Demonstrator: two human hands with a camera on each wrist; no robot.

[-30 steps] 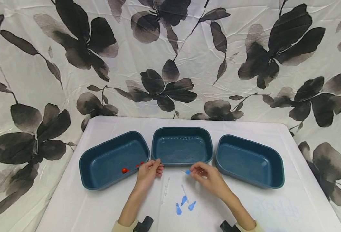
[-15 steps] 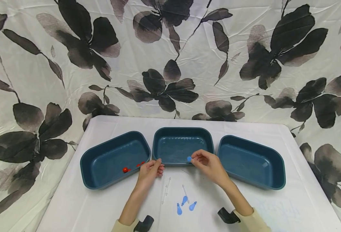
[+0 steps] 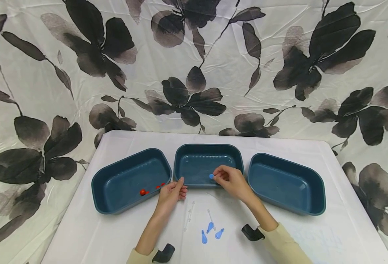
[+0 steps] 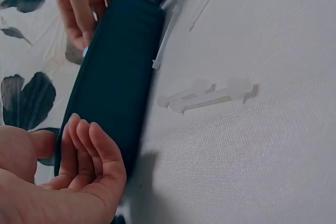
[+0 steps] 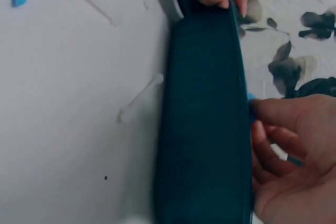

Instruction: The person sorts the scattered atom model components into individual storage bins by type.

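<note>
My right hand (image 3: pixel 231 180) reaches over the front rim of the middle dark teal tray (image 3: pixel 184 161) and pinches a small blue rounded piece (image 3: pixel 211 176) between thumb and fingers. In the right wrist view, only a bit of the blue piece (image 5: pixel 252 107) shows past the rim. My left hand (image 3: pixel 171 193) holds the tray's front-left rim, thumb inside and curled fingers outside, as the left wrist view shows. Several blue teardrop-shaped pieces (image 3: pixel 204 237) lie on the table in front, near thin clear plastic sticks (image 3: pixel 189 215) with widened ends.
To the left stands a second teal tray (image 3: pixel 99 183) with small red pieces (image 3: pixel 143 192), one round, near its front wall. A third teal tray (image 3: pixel 319 183) stands at right. The white-covered table (image 3: pixel 81 234) meets a floral cloth (image 3: pixel 194 55) behind.
My right hand has moved forward from the table just in front of the middle tray to over its inside, carrying the blue piece. The left hand has stayed at the rim.
</note>
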